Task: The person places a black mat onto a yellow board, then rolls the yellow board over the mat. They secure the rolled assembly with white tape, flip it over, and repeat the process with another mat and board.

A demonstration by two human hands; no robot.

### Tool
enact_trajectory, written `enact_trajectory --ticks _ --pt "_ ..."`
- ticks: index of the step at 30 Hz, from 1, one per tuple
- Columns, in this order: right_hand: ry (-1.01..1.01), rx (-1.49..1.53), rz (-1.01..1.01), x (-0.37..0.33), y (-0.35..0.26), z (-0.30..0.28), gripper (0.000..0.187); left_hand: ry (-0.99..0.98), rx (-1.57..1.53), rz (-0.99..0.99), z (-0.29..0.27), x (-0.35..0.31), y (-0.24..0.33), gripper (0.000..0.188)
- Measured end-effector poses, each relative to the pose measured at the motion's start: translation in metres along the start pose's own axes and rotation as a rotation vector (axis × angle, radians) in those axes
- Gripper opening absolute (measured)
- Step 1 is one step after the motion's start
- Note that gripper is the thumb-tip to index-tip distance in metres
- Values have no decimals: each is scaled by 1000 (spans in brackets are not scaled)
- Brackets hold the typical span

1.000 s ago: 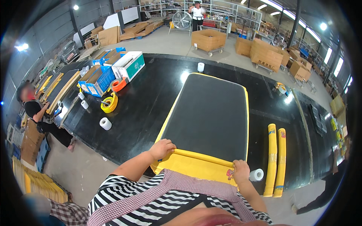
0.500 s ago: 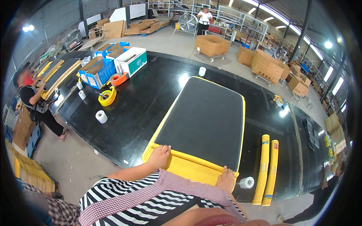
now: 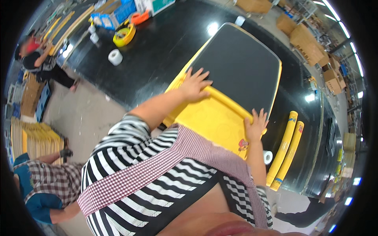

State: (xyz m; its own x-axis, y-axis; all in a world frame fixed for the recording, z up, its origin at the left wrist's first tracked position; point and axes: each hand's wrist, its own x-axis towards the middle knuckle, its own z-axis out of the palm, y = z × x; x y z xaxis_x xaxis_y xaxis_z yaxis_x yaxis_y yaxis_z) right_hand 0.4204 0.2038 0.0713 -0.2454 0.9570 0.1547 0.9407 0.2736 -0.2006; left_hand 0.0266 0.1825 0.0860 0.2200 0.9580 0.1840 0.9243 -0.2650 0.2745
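A black panel point(image 3: 240, 59) with yellow edges and rounded corners lies on the black table. Across its near part runs a rolled ridge of a yellow sheet point(image 3: 212, 120), which stretches from there toward my body and bears a small red print. My left hand point(image 3: 194, 85) rests with spread fingers at the ridge's left end, fingertips reaching onto the black surface. Near the ridge's right end, my right hand point(image 3: 256, 124) presses down, its fingers apart and pointing away from me. Neither hand is closed round anything.
Two yellow rolled tubes point(image 3: 286, 149) lie to the right, beside a white roll point(image 3: 267, 157). Left on the table are another white roll point(image 3: 115, 57), yellow tape point(image 3: 124, 36), orange tape point(image 3: 139, 17) and a blue box point(image 3: 103, 21). Co-workers stand at far left and lower left.
Both hands have moved away from me along the panel, and the rolled ridge with them. More yellow sheet lies flat on the near side. The view has tilted down. My fingers have spread.
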Motion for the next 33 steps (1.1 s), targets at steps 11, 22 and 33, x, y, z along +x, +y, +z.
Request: enact_trajectory --ticks 11,22,33 --pt "115 240 -281 41 21 -6 34 66 -105 94 -13 46 -11 28" --pt "99 -49 -125 32 1 25 60 36 51 -10 19 28 9 62" --pt "-110 2 -27 132 1 -10 53 -123 -19 57 3 147 -26 57"
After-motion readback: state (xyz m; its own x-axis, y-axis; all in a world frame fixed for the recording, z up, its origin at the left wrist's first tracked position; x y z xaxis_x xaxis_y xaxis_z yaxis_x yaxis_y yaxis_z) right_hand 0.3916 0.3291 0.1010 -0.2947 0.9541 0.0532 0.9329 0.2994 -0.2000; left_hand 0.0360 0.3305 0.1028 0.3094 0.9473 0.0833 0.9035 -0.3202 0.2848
